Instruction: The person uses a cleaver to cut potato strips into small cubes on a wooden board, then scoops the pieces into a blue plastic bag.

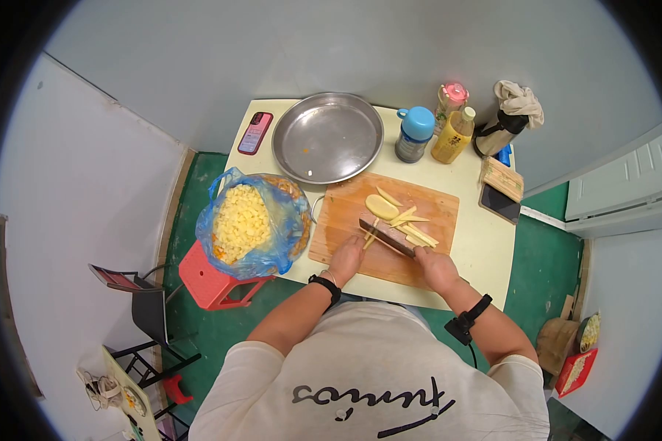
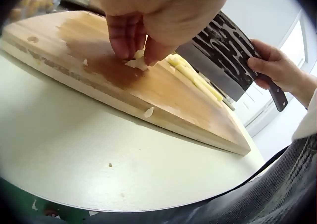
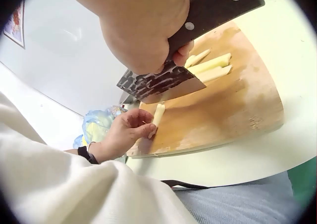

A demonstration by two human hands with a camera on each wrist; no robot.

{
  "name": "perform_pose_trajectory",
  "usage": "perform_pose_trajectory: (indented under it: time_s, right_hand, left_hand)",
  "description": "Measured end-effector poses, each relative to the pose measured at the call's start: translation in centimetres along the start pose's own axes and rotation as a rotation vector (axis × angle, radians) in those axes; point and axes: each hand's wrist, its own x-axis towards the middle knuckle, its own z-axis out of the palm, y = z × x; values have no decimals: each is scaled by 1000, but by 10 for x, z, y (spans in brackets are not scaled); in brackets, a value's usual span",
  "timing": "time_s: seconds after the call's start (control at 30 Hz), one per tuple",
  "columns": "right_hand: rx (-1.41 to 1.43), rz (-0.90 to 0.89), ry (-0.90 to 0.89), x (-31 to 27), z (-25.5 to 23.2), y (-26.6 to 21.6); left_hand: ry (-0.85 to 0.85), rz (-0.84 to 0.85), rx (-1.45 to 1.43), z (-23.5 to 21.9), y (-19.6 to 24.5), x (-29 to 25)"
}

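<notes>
My right hand [image 1: 435,269] grips the dark handle of a cleaver [image 1: 387,239], whose broad mottled blade [image 3: 153,85] stands over the wooden cutting board [image 1: 435,200]. On the board's left part, my left hand [image 1: 346,259] pinches pale yellow potato strips [image 3: 158,114] between thumb and fingertips, just beside the blade. In the left wrist view the left hand's fingers [image 2: 121,38] point down to the board. More cut potato sticks [image 1: 419,237] lie to the right of the cleaver. A flat oval potato piece [image 1: 379,206] rests behind the blade.
Left of the board sits a blue plastic bag [image 1: 278,242] of diced potato [image 1: 239,220]. A round metal tray [image 1: 329,140] and a phone [image 1: 255,133] lie at the back. Several bottles stand back right, including a blue-capped one [image 1: 416,132]. A red stool [image 1: 206,278] is below left.
</notes>
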Motion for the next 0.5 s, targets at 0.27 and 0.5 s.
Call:
perform_pose_trajectory:
  time_s: [0.27, 0.5]
  right_hand:
    - [37, 76, -130, 15, 10, -1]
    - [29, 26, -74, 10, 6, -10]
  left_hand:
    - [-15, 16, 3, 1, -4, 1]
    - [61, 78, -61, 6, -11, 0]
